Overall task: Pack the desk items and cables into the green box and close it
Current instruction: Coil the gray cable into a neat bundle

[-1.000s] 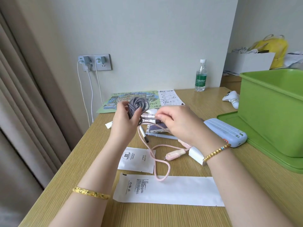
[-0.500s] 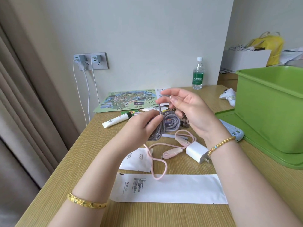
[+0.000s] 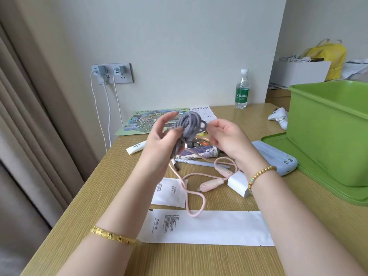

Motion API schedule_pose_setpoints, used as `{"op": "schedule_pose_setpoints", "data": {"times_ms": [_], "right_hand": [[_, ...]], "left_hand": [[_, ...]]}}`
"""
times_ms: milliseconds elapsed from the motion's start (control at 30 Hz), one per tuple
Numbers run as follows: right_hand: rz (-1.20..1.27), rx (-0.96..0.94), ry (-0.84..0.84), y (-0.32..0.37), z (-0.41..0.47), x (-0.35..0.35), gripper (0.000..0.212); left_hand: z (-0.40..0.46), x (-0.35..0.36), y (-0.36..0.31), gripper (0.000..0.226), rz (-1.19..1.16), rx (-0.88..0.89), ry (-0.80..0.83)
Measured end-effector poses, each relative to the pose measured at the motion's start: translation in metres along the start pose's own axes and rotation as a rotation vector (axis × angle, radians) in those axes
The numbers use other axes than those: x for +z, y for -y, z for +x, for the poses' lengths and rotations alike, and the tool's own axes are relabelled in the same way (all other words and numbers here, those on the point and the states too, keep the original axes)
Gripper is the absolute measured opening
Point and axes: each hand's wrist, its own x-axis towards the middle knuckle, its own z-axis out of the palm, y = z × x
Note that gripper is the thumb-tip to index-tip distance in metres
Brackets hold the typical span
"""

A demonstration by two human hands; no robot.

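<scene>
Grey cable coil (image 3: pixel 189 124) in left hand (image 3: pixel 161 144) grip; right hand (image 3: pixel 225 138) pinching coil's edge.

A coiled grey cable (image 3: pixel 189 124) is hanging mid-frame, gripped above the bench. The pink cable (image 3: pixel 196 188) is lying looped below it, and the open green box (image 3: pixel 326 136) is standing upright at right on its lid (image 3: pixel 318 176).

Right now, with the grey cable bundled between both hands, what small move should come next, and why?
Probably carry the grey cable right and drop it into the green box. The coil looks wound, gripped by the left hand with the right hand at its side, and the box stands open, its lid underneath.
</scene>
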Motion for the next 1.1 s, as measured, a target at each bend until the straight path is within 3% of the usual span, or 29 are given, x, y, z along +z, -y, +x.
{"op": "schedule_pose_setpoints", "data": {"times_ms": [67, 200, 333, 433, 500, 633, 767, 900, 1100], "right_hand": [[-0.126, -0.018, 0.084, 0.002, -0.002, 0.01, 0.014], [-0.384, -0.156, 0.192, 0.007, -0.015, 0.034, 0.004], [-0.541, -0.415, 0.139, 0.016, -0.026, 0.042, 0.007], [-0.576, -0.464, 0.137, 0.02, -0.028, 0.04, 0.004], [-0.489, -0.424, 0.139, 0.019, -0.027, 0.038, 0.004], [-0.047, -0.249, 0.135, 0.024, -0.021, 0.03, 0.017], [0.219, -0.212, 0.137, 0.026, -0.017, 0.022, 0.02], [0.201, -0.221, 0.129, 0.024, -0.017, 0.023, 0.026], [0.035, -0.191, 0.169, 0.015, -0.019, 0.041, 0.031]], "left_hand": [[0.006, -0.002, 0.005, 0.03, -0.067, -0.032, -0.134], [0.013, -0.007, 0.016, 0.023, 0.047, -0.036, -0.365], [0.013, -0.009, 0.019, 0.012, 0.194, 0.035, -0.415], [0.013, -0.009, 0.019, 0.03, 0.227, 0.057, -0.392], [0.013, -0.011, 0.019, 0.035, 0.264, 0.086, -0.351], [0.012, -0.011, 0.02, 0.032, 0.317, -0.005, -0.22], [0.011, -0.007, 0.013, 0.025, -0.007, -0.21, -0.082], [0.009, -0.009, 0.011, 0.018, -0.086, -0.188, -0.028], [0.013, -0.01, 0.015, 0.011, -0.022, -0.087, -0.229]]}}
